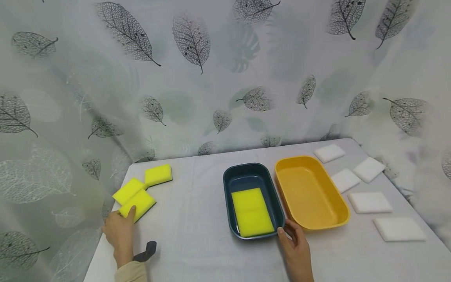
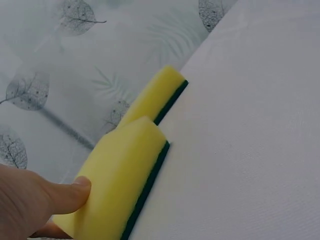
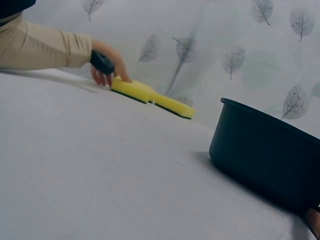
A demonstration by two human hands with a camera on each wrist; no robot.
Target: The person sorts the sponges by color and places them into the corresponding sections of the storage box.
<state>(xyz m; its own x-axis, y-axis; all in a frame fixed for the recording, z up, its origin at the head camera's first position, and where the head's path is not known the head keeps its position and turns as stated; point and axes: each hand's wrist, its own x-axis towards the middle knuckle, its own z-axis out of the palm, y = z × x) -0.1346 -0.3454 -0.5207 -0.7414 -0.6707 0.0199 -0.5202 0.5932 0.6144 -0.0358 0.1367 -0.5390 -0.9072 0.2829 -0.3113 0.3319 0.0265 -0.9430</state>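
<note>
I see a left hand pinching a yellow sponge at the left side of the table. The left wrist camera shows the thumb pressed on the sponge's top and the dark green scrubby side along its lower edge. From the head camera, two loose sponges sit just behind it. A right hand pinches the near right corner of a dark blue tray; the right wrist camera shows just a bit of that hand, but it lets me see the tray's tall outside wall. Only the head camera looks down inside, where what look like two more yellow sponges lie flat. It alone also shows the mustard-yellow tray just beside the blue one and five white sponges to its right.
</note>
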